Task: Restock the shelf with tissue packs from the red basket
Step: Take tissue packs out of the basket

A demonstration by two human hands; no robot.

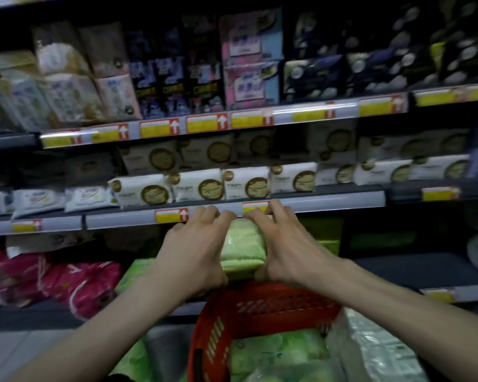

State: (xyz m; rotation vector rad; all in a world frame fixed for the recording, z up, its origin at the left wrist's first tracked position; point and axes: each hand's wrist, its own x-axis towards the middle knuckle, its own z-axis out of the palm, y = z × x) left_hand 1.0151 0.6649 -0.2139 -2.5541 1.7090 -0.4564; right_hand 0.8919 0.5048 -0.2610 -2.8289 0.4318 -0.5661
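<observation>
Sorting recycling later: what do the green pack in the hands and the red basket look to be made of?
The green tissue pack looks wrapped in thin glossy plastic film: it creases and catches light, though blur leaves this uncertain. The red basket looks like rigid moulded plastic, matte, with slotted walls.

Middle shelf [329, 201]: white tissue packs [196, 188] in row; lower shelf [414, 268]: red packs [89, 285].

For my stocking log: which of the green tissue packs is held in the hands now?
The green pack raised above the red basket, clamped between the left hand and right hand. The other green packs lie loose in the basket, untouched.
</observation>
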